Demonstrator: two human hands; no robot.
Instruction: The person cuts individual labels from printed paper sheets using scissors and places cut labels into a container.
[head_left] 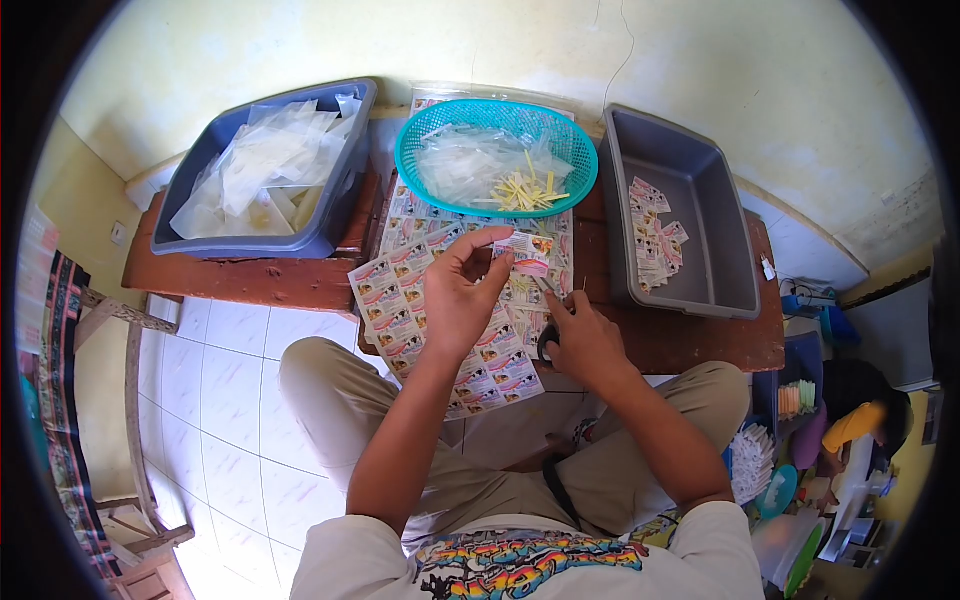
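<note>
Between the thumb and fingers of my left hand [458, 300] is a small printed label [526, 250], held up just in front of the turquoise basket. My right hand [590, 345] grips a pair of scissors [547, 342] with a dark handle, the blades pointing up near the label's lower edge. I cannot tell whether the blades touch it. Beneath both hands, sheets of uncut printed labels [400, 310] overlap on the wooden bench and hang over its front edge. Cut labels [655, 240] lie in a loose pile inside the grey tub on the right.
The turquoise basket [404, 165] holds clear plastic bags and thin yellowish strips [525, 190]. A blue-grey tub [340, 205] full of plastic bags stands left, the grey tub [738, 235] right, both on the red-brown bench [690, 345]. Another person [860, 410] is at far right among containers.
</note>
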